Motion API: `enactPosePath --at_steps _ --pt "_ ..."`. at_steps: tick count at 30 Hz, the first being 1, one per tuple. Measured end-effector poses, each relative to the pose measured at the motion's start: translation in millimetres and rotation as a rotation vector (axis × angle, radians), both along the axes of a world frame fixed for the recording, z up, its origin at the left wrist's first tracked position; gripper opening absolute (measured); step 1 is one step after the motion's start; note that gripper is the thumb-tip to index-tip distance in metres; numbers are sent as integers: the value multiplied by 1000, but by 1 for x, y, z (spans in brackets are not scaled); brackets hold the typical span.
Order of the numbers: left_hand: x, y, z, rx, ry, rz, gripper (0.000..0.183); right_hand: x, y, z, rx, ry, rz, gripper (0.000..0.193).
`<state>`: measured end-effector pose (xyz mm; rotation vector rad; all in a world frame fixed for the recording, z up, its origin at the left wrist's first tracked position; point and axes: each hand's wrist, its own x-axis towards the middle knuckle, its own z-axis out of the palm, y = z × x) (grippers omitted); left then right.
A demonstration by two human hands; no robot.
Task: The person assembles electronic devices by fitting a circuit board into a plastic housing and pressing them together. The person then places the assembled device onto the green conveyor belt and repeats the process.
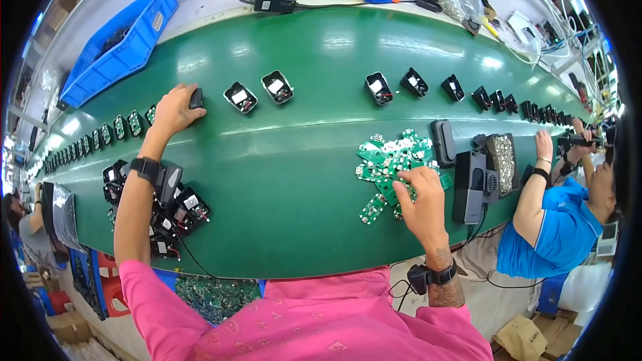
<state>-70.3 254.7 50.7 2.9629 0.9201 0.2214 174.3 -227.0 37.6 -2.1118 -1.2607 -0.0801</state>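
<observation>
At the far left of the green table, my left hand [175, 112] has its fingers bent around a small black plastic housing [196, 98], partly covered by the fingers. Two open black housings with white labels inside, one of them this housing [241, 97], stand just right of it. My right hand [424, 206] is over a loose pile of green circuit boards [394, 157]. Its thumb and forefinger are curved and apart at the boards, and the other fingers are partly hidden. Under my left forearm lies a heap of black housings [190, 207] with parts inside.
Rows of housings [414, 82] run along the table's far side. A blue bin [124, 50] stands at the back left. Right of the boards are a black case [443, 143] and a grey-black device [470, 187]. A co-worker in a blue shirt [558, 227] sits at the right.
</observation>
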Motion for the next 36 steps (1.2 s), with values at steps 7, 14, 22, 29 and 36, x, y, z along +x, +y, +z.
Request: enactPosePath --at_steps 7,14,22,29,36 --pt "54 -167 60 129 361 -288 65 11 46 -3 -130 -66 -11 37" --pt "76 -249 26 -45 335 -343 88 24 84 5 -372 -79 105 36" --pt "36 -248 -16 -530 -154 -215 102 35 86 2 -38 490 162 25" --pt "52 -241 -41 -502 -397 -405 85 16 88 6 135 1338 405 18" --pt "79 -255 -38 -716 -656 -263 57 5 70 10 -172 1269 530 9"
